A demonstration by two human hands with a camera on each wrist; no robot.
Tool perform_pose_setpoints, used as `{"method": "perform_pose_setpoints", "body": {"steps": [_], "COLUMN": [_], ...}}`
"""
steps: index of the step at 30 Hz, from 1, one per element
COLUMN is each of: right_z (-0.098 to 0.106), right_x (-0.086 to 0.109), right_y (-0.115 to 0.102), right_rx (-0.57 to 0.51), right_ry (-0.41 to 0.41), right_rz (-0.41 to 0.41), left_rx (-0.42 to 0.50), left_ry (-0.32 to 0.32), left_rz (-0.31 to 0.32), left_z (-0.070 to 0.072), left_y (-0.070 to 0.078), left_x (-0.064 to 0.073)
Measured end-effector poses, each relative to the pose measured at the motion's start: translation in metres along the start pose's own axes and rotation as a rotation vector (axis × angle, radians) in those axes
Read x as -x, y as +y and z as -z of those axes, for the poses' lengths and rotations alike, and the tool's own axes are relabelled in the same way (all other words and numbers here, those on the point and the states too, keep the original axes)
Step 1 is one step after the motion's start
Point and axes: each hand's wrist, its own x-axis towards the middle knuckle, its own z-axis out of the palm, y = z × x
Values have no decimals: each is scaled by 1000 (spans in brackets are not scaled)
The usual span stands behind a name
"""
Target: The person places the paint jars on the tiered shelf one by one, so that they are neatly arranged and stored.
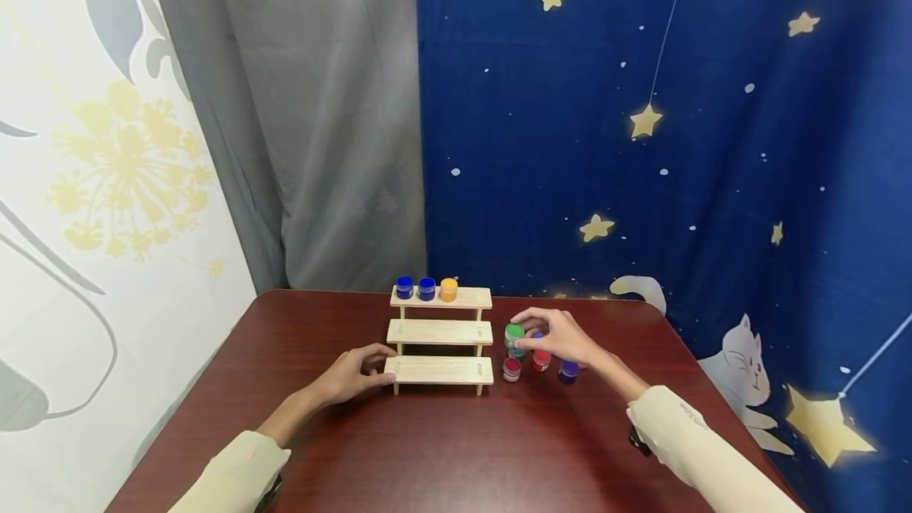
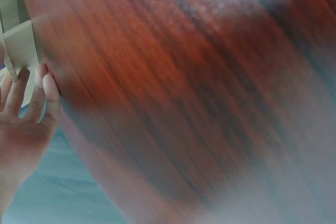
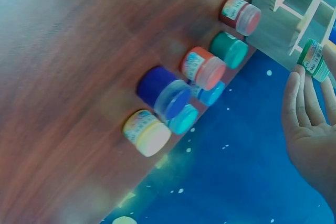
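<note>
My right hand (image 1: 561, 334) pinches a green paint jar (image 1: 514, 334) between thumb and fingers, lifted in front of the other jars. The same green jar (image 3: 313, 57) shows upper right in the right wrist view. A three-tier wooden rack (image 1: 440, 370) stands mid-table. At the left end of its lowest step, my left hand (image 1: 347, 375) rests with fingertips touching the wood; in the left wrist view those fingers (image 2: 38, 95) look fairly straight. Two blue jars (image 1: 404, 287) and an orange-yellow jar (image 1: 448, 290) stand on the top step.
Right of the rack, several paint jars stand on the table: dark red (image 3: 240, 16), teal (image 3: 229, 50), red (image 3: 202, 67), dark blue (image 3: 164, 93), light blue (image 3: 210, 94), turquoise (image 3: 184, 119) and pale yellow (image 3: 147, 132). Behind the dark wooden table (image 1: 427, 450) hang curtains.
</note>
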Motion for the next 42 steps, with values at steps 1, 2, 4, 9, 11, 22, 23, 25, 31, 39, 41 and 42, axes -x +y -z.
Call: {"method": "perform_pose_setpoints", "body": {"steps": [1,2,4,9,11,22,23,25,31,39,41,42], "right_z": [0,0,0,-1,-1,-8,-8,-11,-17,-25,-26,-27], "right_x": [-2,-5,-9,-21,-27,-57,-59,-65,-79,-91,-93,-94], "right_y": [-1,-2,-5,-11,-13,-17,-18,-18,-20,-22,-21,-21], "right_rx": [2,5,18,38,39,26,25,28,35,60,63,67], "right_ry": [-1,-2,0,26,41,81,85,92,104,106,107,108], "right_rz": [-2,-8,-18,-35,-36,-20,-26,-37,-34,-38,-52,-58], "left_rx": [-3,-4,-3,4,3,7,5,5,2,-8,-10,-10], "left_ry": [2,4,2,-4,-5,-4,-6,-8,-11,-11,-11,-11], "left_rz": [2,7,15,21,19,0,2,10,24,23,18,18], "left_z": [0,0,0,1,1,2,2,1,0,0,0,0], "left_y": [0,1,2,3,3,1,1,1,0,1,2,2], "left_x": [0,0,0,0,0,-1,-1,-2,-3,-2,-1,-1]}}
